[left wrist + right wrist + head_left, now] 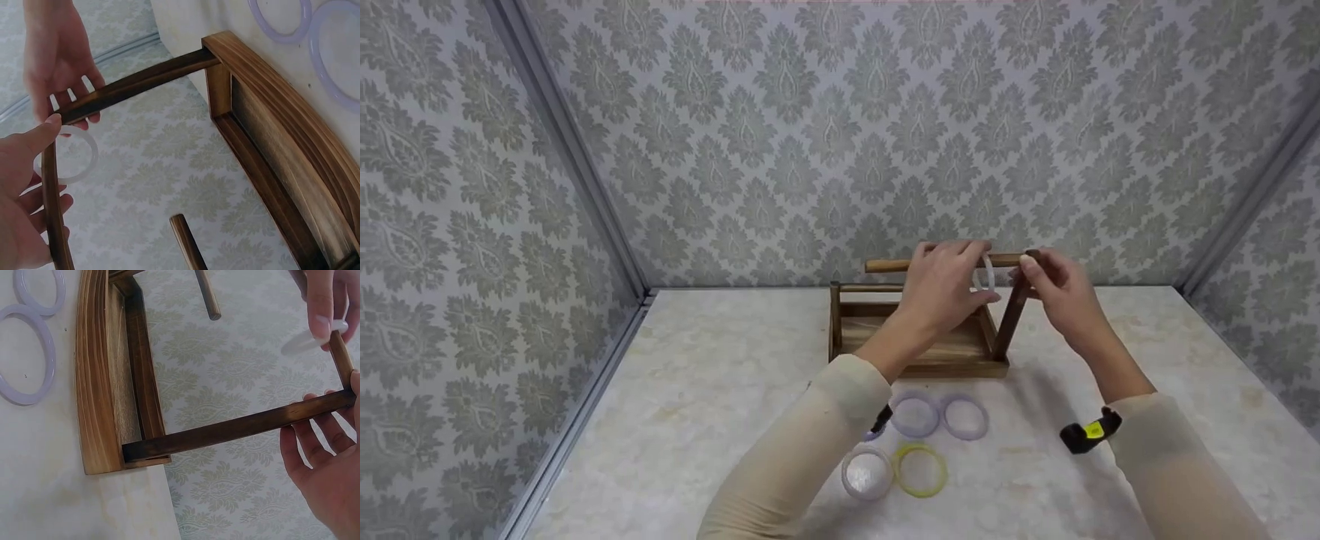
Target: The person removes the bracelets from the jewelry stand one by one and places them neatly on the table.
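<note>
A wooden rack [930, 369] with a tray-like base stands toward the back of the table. From its right post [1011, 319] a top bar [889, 265] reaches left to a free end. My left hand [941, 289] pinches a white bangle [990, 274] between thumb and fingers; the bangle encircles the bar near the post. At the post's upper end, my right hand [1065, 296] grips the corner, thumb in front and fingers behind. Both hands show in the right wrist view, the right hand [329, 478] behind the post and the left hand [323, 304] at the bangle.
In front of the rack lie purple bangles [984, 420], one partly hidden by the left sleeve, a pale bangle [845, 474] and a yellow bangle [943, 472]. A shorter, lower rod [870, 288] extends from the rack's left post [835, 315]. Patterned walls [840, 150] enclose the table.
</note>
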Motion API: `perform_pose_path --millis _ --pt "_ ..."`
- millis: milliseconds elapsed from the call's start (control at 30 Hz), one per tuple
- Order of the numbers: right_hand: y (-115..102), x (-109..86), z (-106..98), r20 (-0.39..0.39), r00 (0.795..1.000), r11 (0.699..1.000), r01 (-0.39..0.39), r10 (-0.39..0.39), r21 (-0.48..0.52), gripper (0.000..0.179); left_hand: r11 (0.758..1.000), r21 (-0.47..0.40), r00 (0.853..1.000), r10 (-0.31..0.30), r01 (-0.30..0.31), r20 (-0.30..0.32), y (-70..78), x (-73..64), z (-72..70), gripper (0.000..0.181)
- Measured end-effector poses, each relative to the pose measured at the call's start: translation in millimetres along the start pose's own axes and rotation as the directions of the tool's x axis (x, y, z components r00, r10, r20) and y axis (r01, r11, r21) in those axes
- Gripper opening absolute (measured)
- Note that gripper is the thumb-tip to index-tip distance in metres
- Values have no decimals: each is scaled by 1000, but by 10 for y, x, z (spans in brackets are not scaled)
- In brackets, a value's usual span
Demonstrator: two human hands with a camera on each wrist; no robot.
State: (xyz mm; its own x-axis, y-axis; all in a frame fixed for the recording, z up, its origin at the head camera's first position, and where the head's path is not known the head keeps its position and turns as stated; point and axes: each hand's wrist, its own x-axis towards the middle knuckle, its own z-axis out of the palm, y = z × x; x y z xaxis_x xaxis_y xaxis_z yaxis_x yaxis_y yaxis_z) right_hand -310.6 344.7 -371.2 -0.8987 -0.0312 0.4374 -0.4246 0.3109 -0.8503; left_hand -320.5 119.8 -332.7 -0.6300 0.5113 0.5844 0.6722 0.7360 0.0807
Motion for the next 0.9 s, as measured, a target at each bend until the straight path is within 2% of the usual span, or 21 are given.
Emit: perform_pose_path --millis 233,467,600,900 --pt "-2 -7 -9 -15 1000 1000 -1 1 -22 44 1000 -14 1000 -4 4 17 -187 -89 -135 63" --pt "-9 -6 15 -11 1000 1000 -2 2 -29 43 997 -78 1000 2 -2 3 -435 -223 -234 65" --pt "3 -1 21 -3 1000 1000 2 -2 -30 43 994 -107 1000 -14 12 -15 -566 -305 -295 63" --pt "-25 -23 14 -5 1000 1000 -1 1 -14 48 988 -144 998 -58 58 -1 -796 -440 -440 63"
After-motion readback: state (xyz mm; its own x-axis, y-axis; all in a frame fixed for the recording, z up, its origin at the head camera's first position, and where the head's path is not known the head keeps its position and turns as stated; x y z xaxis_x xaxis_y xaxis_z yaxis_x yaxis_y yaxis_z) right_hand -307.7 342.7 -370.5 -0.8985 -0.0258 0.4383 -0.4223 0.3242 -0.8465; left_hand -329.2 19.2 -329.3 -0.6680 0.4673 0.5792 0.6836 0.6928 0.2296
